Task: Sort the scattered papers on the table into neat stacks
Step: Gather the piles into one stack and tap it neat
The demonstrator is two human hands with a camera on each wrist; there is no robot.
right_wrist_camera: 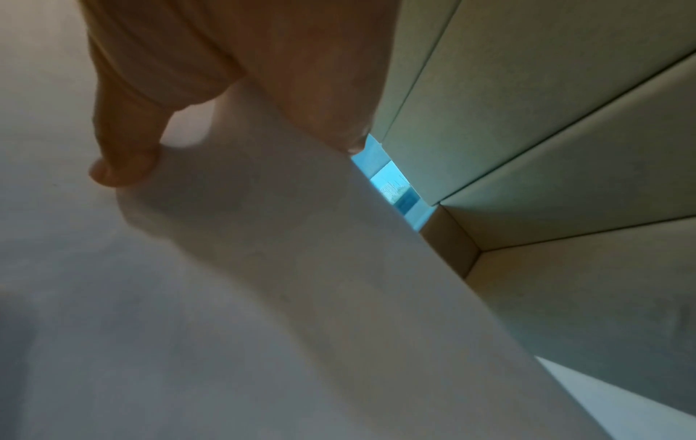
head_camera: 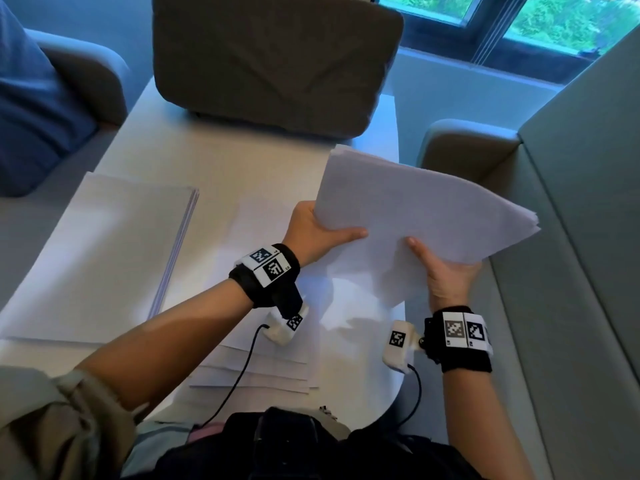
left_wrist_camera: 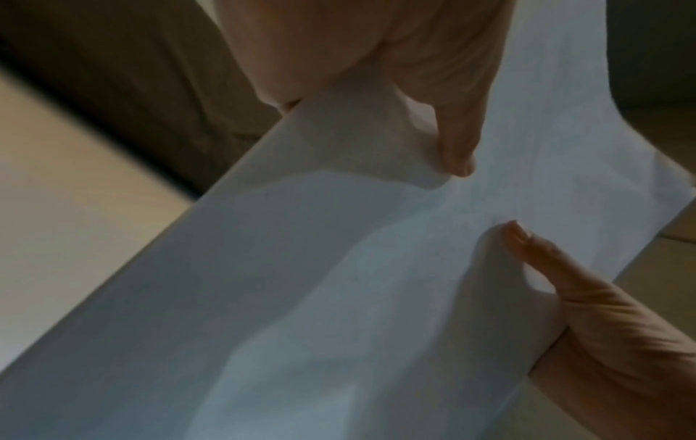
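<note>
Both hands hold a sheaf of white papers lifted above the right side of the table. My left hand grips its left edge, thumb on top. My right hand grips its near edge, thumb on top too; the fingers are hidden beneath. The left wrist view shows the same sheaf with my left thumb pressing it and my right thumb opposite. In the right wrist view my right thumb lies on the paper. A neat stack lies at the table's left. Loose sheets lie fanned below my wrists.
A grey-brown cushion sits at the table's far end. A pale sofa with an armrest runs along the right. A blue cushion lies at the left. Cables trail from the wrist cameras.
</note>
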